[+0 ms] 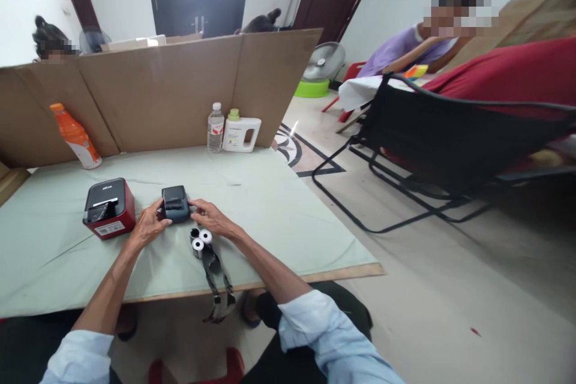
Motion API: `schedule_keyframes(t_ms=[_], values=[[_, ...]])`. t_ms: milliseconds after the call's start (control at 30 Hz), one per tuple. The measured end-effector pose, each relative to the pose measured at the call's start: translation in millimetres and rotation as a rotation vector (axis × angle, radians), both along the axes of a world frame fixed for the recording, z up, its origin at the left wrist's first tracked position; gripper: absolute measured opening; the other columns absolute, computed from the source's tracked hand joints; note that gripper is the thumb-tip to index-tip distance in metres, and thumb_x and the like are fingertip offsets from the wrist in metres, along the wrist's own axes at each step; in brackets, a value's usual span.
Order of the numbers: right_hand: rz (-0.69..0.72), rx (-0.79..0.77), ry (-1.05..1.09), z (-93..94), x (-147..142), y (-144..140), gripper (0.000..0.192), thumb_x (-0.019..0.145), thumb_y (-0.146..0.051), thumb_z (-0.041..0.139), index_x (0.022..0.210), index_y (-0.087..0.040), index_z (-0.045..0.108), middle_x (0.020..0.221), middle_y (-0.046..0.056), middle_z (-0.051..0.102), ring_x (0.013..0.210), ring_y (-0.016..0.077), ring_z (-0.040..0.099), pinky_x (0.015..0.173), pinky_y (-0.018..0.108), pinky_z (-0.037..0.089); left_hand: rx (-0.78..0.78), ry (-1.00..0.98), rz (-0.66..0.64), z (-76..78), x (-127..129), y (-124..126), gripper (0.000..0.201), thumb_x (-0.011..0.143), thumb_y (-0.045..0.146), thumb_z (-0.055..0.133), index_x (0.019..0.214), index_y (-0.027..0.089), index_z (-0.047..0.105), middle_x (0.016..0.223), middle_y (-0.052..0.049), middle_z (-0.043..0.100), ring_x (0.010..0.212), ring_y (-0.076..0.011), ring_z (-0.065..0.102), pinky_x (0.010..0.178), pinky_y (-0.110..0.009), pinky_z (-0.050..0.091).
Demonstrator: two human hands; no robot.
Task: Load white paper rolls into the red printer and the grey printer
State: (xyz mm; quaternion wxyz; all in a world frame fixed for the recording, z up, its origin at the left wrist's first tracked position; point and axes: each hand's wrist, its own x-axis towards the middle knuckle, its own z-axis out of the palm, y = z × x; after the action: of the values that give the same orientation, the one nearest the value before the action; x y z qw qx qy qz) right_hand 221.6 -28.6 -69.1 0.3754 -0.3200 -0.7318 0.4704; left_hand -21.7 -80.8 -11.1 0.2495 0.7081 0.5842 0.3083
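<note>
A small dark blue-grey device that looks like a portable label printer (176, 207) sits on the pale green table cover. My left hand (150, 223) grips its left side, thumb toward the near edge. From the right, my right hand (210, 217) holds the opposite side with its fingertips. Just below my right hand lie several small white-ended rolls (198, 244). Dark, shiny strips (215, 273) trail from these rolls and hang over the table's front edge. To the left of my left hand stands a larger red and black printer (109, 210) with a white label on its front.
A cardboard screen (162, 93) borders the table's far side. Before it are an orange bottle (77, 137), a clear water bottle (216, 129) and a white jug (242, 135). A black folding chair (432, 138) stands right; beyond it sits a person in purple (391, 54).
</note>
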Motion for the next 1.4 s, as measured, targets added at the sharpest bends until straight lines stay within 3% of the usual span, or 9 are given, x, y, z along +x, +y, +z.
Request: schedule_keyframes(t_ms=[133,333,600,700,833,967,1200,1400], values=[[-0.001,0.031,0.01,-1.6,4.3,-1.8,0.055,0.085,-0.031,0.07,0.138,-0.017,0.065,0.102,0.004,0.061,0.085,0.0169,0.061,0.083,0.034,0.051,-0.051,-0.03,0.009,-0.3,-3.5,-2.3,0.069,0.08,0.035,0.069,0.144,0.011,0.059,0.104,-0.011,0.076,0.081,-0.023,0.07,0.073,-0.033,0.055],[-0.065,0.071,-0.006,-5.6,-0.5,-6.7,0.055,0.085,-0.032,0.073,0.138,-0.019,0.065,0.107,0.005,0.063,0.086,0.0173,0.062,0.085,0.035,0.052,0.017,-0.055,0.007,-7.4,-12.5,-2.3,0.065,0.082,0.037,0.068,0.141,0.012,0.063,0.133,-0.018,0.07,0.101,-0.0272,0.07,0.08,-0.035,0.058],[-0.105,0.112,-0.061,-6.6,-3.8,-6.6,0.057,0.085,-0.029,0.073,0.141,-0.02,0.063,0.107,0.004,0.064,0.085,0.0161,0.062,0.087,0.033,0.051,-0.009,-0.176,0.142,-17.1,-14.3,31.8,0.047,0.084,0.03,0.058,0.125,0.014,0.074,0.114,-0.012,0.078,0.103,-0.0273,0.072,0.09,-0.039,0.06],[-0.114,0.121,-0.077,-7.5,-4.9,-5.2,0.056,0.085,-0.028,0.072,0.14,-0.021,0.063,0.105,0.003,0.064,0.084,0.0159,0.061,0.086,0.032,0.051,-0.067,-0.233,0.194,-17.5,-12.3,51.7,0.044,0.083,0.028,0.058,0.121,0.015,0.077,0.105,-0.009,0.08,0.092,-0.0254,0.073,0.081,-0.036,0.062],[-0.132,0.129,-0.089,-8.3,-6.9,-3.0,0.056,0.084,-0.028,0.074,0.139,-0.021,0.064,0.105,0.003,0.064,0.082,0.0162,0.061,0.084,0.033,0.051,-0.139,-0.285,0.254,-16.6,-11.3,68.3,0.049,0.083,0.027,0.059,0.128,0.015,0.073,0.101,-0.008,0.079,0.075,-0.0185,0.069,0.059,-0.026,0.056],[-0.133,0.149,-0.09,-6.8,-7.8,-2.1,0.057,0.084,-0.028,0.076,0.139,-0.022,0.064,0.103,0.002,0.063,0.082,0.0161,0.061,0.084,0.032,0.051,-0.172,-0.349,0.256,-13.3,-12.0,73.3,0.058,0.084,0.025,0.063,0.14,0.013,0.065,0.1,-0.009,0.077,0.061,-0.0128,0.062,0.047,-0.021,0.047],[-0.145,0.17,-0.102,-6.3,-7.1,-2.5,0.057,0.084,-0.029,0.078,0.139,-0.021,0.065,0.1,0.002,0.062,0.081,0.0161,0.061,0.083,0.031,0.051,-0.269,-0.551,0.215,-8.3,-12.0,76.1,0.059,0.082,0.017,0.068,0.141,0.01,0.064,0.063,0.002,0.061,0.048,-0.0088,0.05,0.04,-0.017,0.035],[-0.145,0.189,-0.083,-12.8,-7.3,-1.1,0.057,0.085,-0.031,0.077,0.14,-0.023,0.064,0.101,0.002,0.062,0.08,0.0156,0.06,0.082,0.032,0.051,-0.297,-0.582,0.223,-7.7,-12.0,70.9,0.061,0.082,0.011,0.064,0.143,0.01,0.063,0.061,0.003,0.06,0.046,-0.0076,0.048,0.042,-0.016,0.035]])
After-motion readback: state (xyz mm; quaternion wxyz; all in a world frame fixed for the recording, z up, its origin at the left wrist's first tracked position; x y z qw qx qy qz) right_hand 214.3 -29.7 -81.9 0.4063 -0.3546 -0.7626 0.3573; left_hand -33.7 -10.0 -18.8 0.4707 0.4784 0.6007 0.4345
